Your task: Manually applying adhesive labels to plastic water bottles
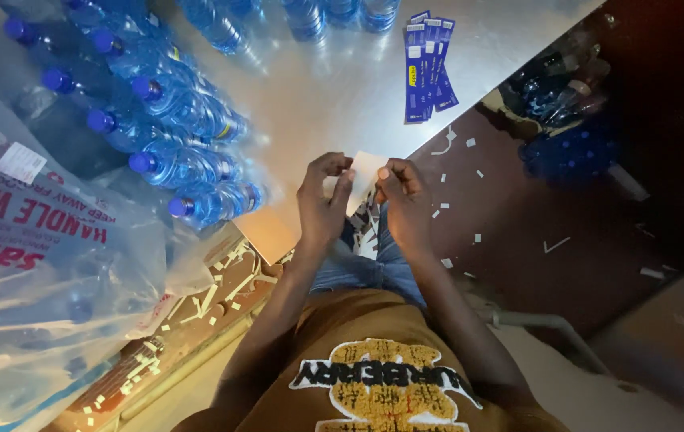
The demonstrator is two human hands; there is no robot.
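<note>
Both hands work one small white label [364,170], held just over the near edge of the metal table [334,88], in front of the person's lap. Left hand [322,204] pinches the label's left edge, thumb and fingers together on it. Right hand [402,200] has its fingertips bunched at the label's right edge, clamped on it or on its backing; I can't tell which, too small to resolve.

Looks like a peel step, backing off a sticker. To do it well:
- keep the left pinch out at the very edge so the adhesive face stays untouched
- start the peel at a corner with a nail, pull low and slow, no curl
- keep the label flat between the hands; a crease will likely show once applied

Spare labels: a fanned stack of blue strips [428,68] lies far right on the table, well apart from the hands. Blue-capped water bottles [186,160] lie in a row at left, near but not touching. White paper scraps [462,180] litter the dark floor at right, and more lie near left beside the clear plastic wrap [30,264].
</note>
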